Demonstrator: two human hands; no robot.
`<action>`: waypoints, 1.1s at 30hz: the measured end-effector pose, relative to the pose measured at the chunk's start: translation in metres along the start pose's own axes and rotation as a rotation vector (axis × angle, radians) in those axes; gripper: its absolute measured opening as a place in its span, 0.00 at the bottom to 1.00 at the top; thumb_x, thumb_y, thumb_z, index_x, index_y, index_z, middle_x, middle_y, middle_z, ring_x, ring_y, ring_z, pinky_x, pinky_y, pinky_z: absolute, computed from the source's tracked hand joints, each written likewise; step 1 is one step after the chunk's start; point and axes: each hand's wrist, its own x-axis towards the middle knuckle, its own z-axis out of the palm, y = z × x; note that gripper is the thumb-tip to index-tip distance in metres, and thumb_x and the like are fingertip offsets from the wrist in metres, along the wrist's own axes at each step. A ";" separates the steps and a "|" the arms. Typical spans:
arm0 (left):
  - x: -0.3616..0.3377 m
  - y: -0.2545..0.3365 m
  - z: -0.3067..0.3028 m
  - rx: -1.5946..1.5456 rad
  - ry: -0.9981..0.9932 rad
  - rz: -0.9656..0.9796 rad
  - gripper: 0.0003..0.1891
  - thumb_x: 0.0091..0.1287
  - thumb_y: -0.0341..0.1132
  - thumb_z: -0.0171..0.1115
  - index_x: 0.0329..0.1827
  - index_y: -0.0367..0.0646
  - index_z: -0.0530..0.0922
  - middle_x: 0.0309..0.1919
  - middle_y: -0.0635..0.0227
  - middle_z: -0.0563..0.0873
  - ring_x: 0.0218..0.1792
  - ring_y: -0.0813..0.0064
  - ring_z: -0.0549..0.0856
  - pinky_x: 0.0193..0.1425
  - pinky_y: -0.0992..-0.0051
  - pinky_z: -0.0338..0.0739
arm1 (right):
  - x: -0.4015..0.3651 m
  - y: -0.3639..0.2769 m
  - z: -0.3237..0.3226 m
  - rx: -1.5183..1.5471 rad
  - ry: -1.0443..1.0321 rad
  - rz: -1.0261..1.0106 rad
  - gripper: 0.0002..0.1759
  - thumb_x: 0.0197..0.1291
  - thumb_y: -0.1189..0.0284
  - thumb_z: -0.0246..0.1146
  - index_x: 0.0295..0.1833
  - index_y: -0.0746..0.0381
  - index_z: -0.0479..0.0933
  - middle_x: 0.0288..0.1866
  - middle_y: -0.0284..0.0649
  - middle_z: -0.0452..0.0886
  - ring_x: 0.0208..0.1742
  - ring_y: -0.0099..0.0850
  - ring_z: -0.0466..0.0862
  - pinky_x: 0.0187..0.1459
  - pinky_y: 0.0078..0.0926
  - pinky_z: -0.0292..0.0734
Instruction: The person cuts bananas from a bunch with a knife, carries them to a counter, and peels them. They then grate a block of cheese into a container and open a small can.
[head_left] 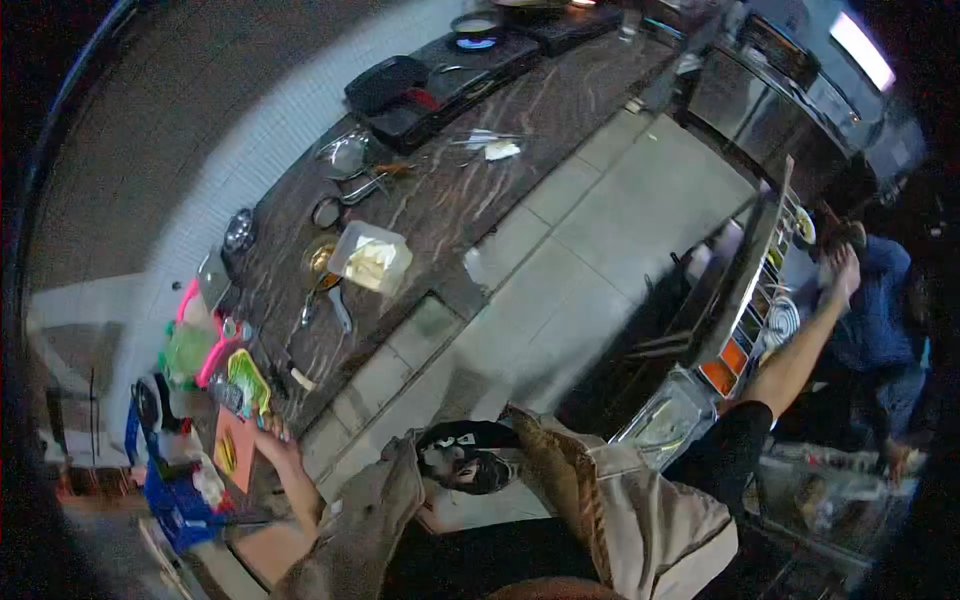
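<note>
Two bare hands stretch well apart in a kitchen. The left hand [275, 443] is beside the pink board [241, 445], with a green item [246, 376] just beyond its fingertips; the right hand [844, 272] is raised past the orange-filled bins [727, 367], near a co-worker [888, 300]. Whether either hand pinches anything cannot be told. So wide a reach calls for steady footing and an unhurried right arm.

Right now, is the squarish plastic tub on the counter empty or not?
Not empty: pale contents show inside the tub. Too blurred to tell what they are.
</note>
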 end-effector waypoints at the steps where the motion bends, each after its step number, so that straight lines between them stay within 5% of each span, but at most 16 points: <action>1: -0.034 0.013 0.036 -0.075 0.241 -0.021 0.15 0.73 0.40 0.49 0.60 0.50 0.72 0.21 0.79 0.65 0.17 0.88 0.62 0.17 0.85 0.56 | -0.011 -0.042 0.033 -0.097 0.005 0.017 0.27 0.65 0.53 0.59 0.56 0.66 0.78 0.45 0.42 0.83 0.48 0.32 0.81 0.53 0.33 0.74; 3: 0.047 -0.012 -0.053 0.225 -0.149 -0.039 0.27 0.71 0.52 0.50 0.71 0.54 0.62 0.35 0.69 0.72 0.25 0.82 0.69 0.19 0.84 0.62 | -0.077 -0.130 0.113 -0.234 0.027 -0.066 0.26 0.67 0.53 0.57 0.53 0.65 0.79 0.44 0.43 0.83 0.45 0.33 0.82 0.49 0.34 0.76; 5: 0.007 0.002 -0.002 0.110 0.140 0.014 0.21 0.75 0.50 0.47 0.63 0.49 0.70 0.24 0.78 0.68 0.18 0.87 0.65 0.16 0.86 0.61 | -0.141 -0.208 0.186 -0.383 0.014 -0.014 0.21 0.68 0.56 0.54 0.44 0.65 0.80 0.38 0.45 0.83 0.37 0.37 0.82 0.42 0.37 0.76; 6: 0.088 -0.018 -0.071 -0.130 -0.234 -0.214 0.19 0.73 0.49 0.49 0.58 0.48 0.72 0.22 0.79 0.67 0.15 0.87 0.63 0.13 0.84 0.59 | -0.167 -0.244 0.221 -0.516 -0.016 0.099 0.19 0.68 0.60 0.52 0.37 0.64 0.80 0.33 0.46 0.82 0.32 0.40 0.81 0.37 0.39 0.75; 7: 0.097 -0.020 -0.068 -0.024 -0.249 -0.137 0.17 0.73 0.47 0.49 0.56 0.48 0.73 0.21 0.80 0.66 0.14 0.87 0.61 0.12 0.83 0.58 | -0.202 -0.250 0.258 -0.850 0.050 -0.255 0.20 0.65 0.59 0.53 0.28 0.62 0.77 0.26 0.46 0.79 0.28 0.42 0.79 0.33 0.40 0.73; 8: 0.098 -0.020 -0.068 0.069 -0.250 -0.046 0.15 0.73 0.46 0.49 0.54 0.47 0.74 0.19 0.81 0.64 0.12 0.87 0.59 0.10 0.82 0.57 | -0.229 -0.226 0.287 -0.361 0.094 -0.289 0.18 0.64 0.62 0.55 0.24 0.60 0.75 0.22 0.46 0.77 0.25 0.43 0.78 0.28 0.40 0.72; 9: 0.105 -0.017 -0.066 0.074 -0.266 -0.042 0.15 0.73 0.46 0.49 0.54 0.47 0.74 0.19 0.81 0.64 0.12 0.87 0.59 0.10 0.82 0.57 | -0.273 -0.292 0.310 0.124 0.034 0.329 0.20 0.65 0.61 0.56 0.22 0.59 0.72 0.18 0.41 0.73 0.22 0.36 0.77 0.25 0.35 0.70; 10: 0.105 -0.019 -0.061 -0.001 -0.249 -0.068 0.15 0.73 0.44 0.49 0.54 0.47 0.74 0.18 0.81 0.64 0.12 0.87 0.59 0.10 0.82 0.56 | -0.304 -0.304 0.329 -0.057 -0.013 -0.064 0.28 0.70 0.53 0.53 0.21 0.60 0.71 0.14 0.33 0.71 0.17 0.26 0.70 0.20 0.27 0.63; 12: 0.114 -0.013 -0.054 -0.087 -0.251 -0.110 0.14 0.72 0.43 0.49 0.53 0.47 0.75 0.18 0.81 0.63 0.11 0.87 0.58 0.10 0.82 0.55 | -0.379 -0.370 0.365 0.497 -0.088 0.536 0.34 0.71 0.48 0.48 0.15 0.59 0.67 0.14 0.35 0.69 0.16 0.27 0.68 0.20 0.28 0.61; 13: 0.113 -0.005 -0.044 -0.026 -0.196 -0.123 0.14 0.72 0.43 0.49 0.52 0.47 0.75 0.17 0.81 0.63 0.11 0.88 0.58 0.10 0.83 0.53 | -0.408 -0.381 0.392 0.177 -0.010 0.148 0.33 0.71 0.49 0.47 0.15 0.59 0.66 0.14 0.35 0.68 0.16 0.25 0.68 0.19 0.27 0.60; 14: 0.119 0.003 -0.044 0.041 -0.141 -0.134 0.13 0.73 0.43 0.49 0.52 0.47 0.75 0.16 0.81 0.62 0.11 0.88 0.58 0.10 0.83 0.52 | -0.452 -0.391 0.394 0.372 -0.161 0.552 0.28 0.70 0.53 0.51 0.17 0.57 0.65 0.14 0.32 0.66 0.16 0.22 0.65 0.18 0.26 0.56; 18: 0.153 0.009 -0.062 -0.062 -0.363 -0.182 0.12 0.73 0.43 0.50 0.52 0.49 0.76 0.17 0.81 0.63 0.12 0.88 0.59 0.11 0.84 0.49 | -0.594 -0.427 0.423 0.543 -0.221 0.959 0.26 0.69 0.54 0.52 0.18 0.56 0.66 0.13 0.31 0.64 0.14 0.22 0.62 0.17 0.26 0.54; 20: 0.124 0.031 -0.048 -0.018 -0.275 -0.168 0.12 0.73 0.42 0.50 0.52 0.47 0.76 0.17 0.80 0.62 0.13 0.89 0.58 0.11 0.84 0.48 | -0.699 -0.357 0.457 0.337 -0.207 0.600 0.26 0.68 0.53 0.53 0.18 0.55 0.66 0.13 0.31 0.65 0.13 0.22 0.63 0.17 0.25 0.54; 21: 0.145 0.031 -0.061 -0.020 -0.352 -0.207 0.12 0.74 0.42 0.50 0.52 0.47 0.76 0.18 0.80 0.62 0.13 0.89 0.58 0.11 0.84 0.49 | -0.705 -0.415 0.437 0.359 -0.212 0.908 0.26 0.67 0.54 0.55 0.18 0.54 0.65 0.13 0.30 0.63 0.13 0.22 0.63 0.17 0.25 0.55; 26: 0.202 0.041 -0.104 -0.051 -0.700 -0.378 0.14 0.77 0.43 0.47 0.53 0.44 0.74 0.19 0.78 0.64 0.12 0.88 0.59 0.10 0.82 0.53 | -0.782 -0.441 0.387 -0.100 -0.181 0.661 0.23 0.70 0.56 0.52 0.22 0.55 0.69 0.12 0.32 0.62 0.16 0.24 0.67 0.18 0.28 0.61; 33: 0.235 0.057 -0.124 -0.203 -0.857 -0.556 0.18 0.77 0.45 0.45 0.57 0.42 0.72 0.17 0.77 0.64 0.12 0.86 0.60 0.10 0.82 0.54 | -0.786 -0.536 0.250 0.490 0.474 0.932 0.20 0.71 0.56 0.52 0.35 0.61 0.74 0.16 0.26 0.64 0.13 0.20 0.64 0.14 0.22 0.62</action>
